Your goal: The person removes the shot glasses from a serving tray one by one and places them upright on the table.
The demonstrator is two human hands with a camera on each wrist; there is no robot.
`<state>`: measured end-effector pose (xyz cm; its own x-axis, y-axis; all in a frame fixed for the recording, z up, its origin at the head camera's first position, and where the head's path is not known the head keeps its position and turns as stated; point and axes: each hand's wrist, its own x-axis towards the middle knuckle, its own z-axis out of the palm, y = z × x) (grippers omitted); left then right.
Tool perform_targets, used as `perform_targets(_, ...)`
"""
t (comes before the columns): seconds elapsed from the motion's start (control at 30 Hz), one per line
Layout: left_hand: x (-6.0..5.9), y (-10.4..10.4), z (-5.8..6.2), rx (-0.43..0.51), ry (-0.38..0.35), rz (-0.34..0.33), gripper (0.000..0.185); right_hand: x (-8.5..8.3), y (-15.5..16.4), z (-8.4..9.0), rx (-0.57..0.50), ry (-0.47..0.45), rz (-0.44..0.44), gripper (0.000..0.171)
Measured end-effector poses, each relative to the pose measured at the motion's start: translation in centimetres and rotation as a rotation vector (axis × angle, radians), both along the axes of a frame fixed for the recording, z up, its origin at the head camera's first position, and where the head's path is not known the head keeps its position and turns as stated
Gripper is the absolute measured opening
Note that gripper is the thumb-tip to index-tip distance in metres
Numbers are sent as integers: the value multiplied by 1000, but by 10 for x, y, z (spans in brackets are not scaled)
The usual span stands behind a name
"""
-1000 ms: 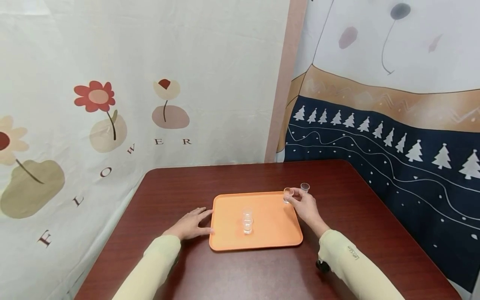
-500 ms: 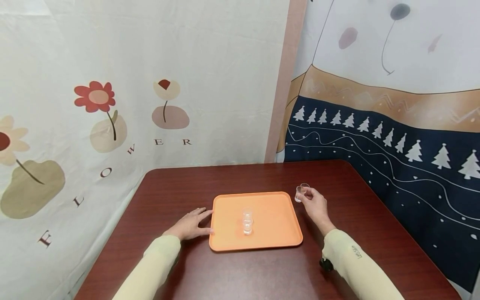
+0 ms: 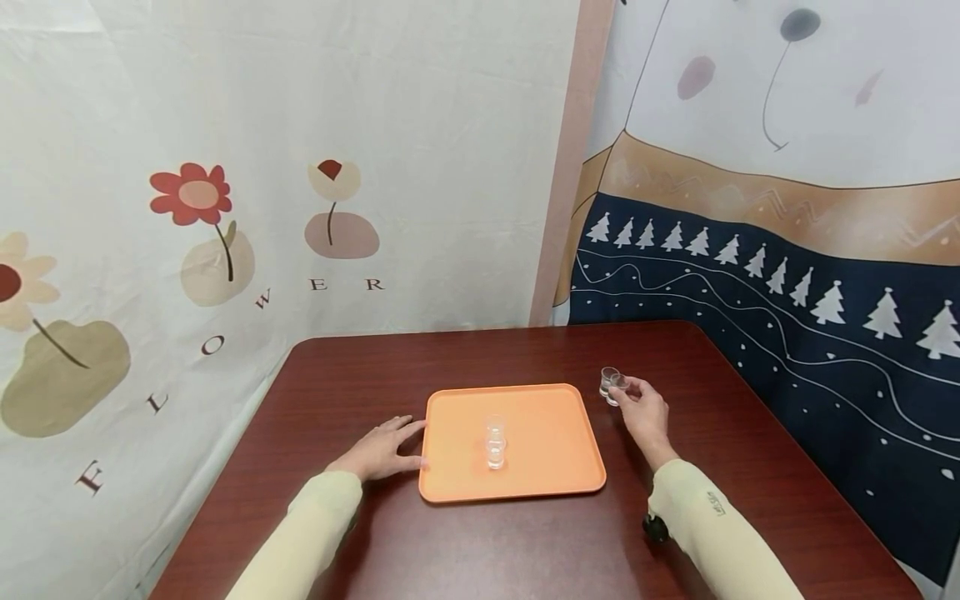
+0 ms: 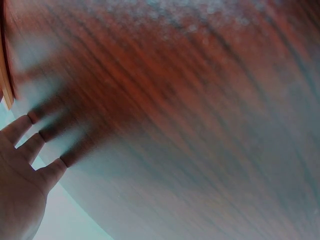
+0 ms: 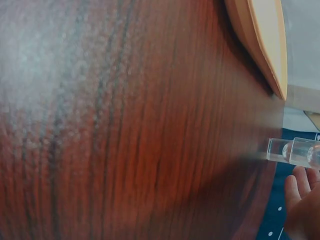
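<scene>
An orange tray (image 3: 551,458) lies on the dark wood table. Near its middle stand small clear shot glasses (image 3: 495,454), close together in a line; their exact number is hard to tell. My left hand (image 3: 381,450) rests at the tray's left edge with fingers spread, thumb touching the rim; the left wrist view shows its fingers (image 4: 29,147) on the table. Right of the tray, my right hand (image 3: 647,415) pinches a clear shot glass (image 3: 617,392) between thumb and fingers. Just behind it is another shot glass (image 3: 607,377). Both glasses (image 5: 302,152) appear beside the hand in the right wrist view.
The reddish-brown table (image 3: 450,550) spreads around the tray on all sides. A pale flower-printed cloth (image 3: 420,167) hangs behind and to the left. A dark blue cloth with white trees (image 3: 750,292) hangs along the right side.
My right hand has carried the shot glass rightward from the tray's far right corner to beside the other glass. The left hand and the glasses on the tray have stayed put.
</scene>
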<state>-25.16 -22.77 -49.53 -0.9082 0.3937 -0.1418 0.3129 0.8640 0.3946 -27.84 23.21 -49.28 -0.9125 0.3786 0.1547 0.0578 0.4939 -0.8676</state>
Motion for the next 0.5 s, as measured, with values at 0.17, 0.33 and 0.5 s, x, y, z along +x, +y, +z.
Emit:
perform_targets(0.17,0,0,0,-8,-3,-3,87,-1,0,-2,-1,-21,-12,43)
perform_targets(0.33,-1,1,0,-4,-7,-3,87,-3,0,-6,5,-22,-32,42)
perform_targets(0.5,-1,1,0,-11,-9,0,87,-3,0,-8,7,-30,-40,40)
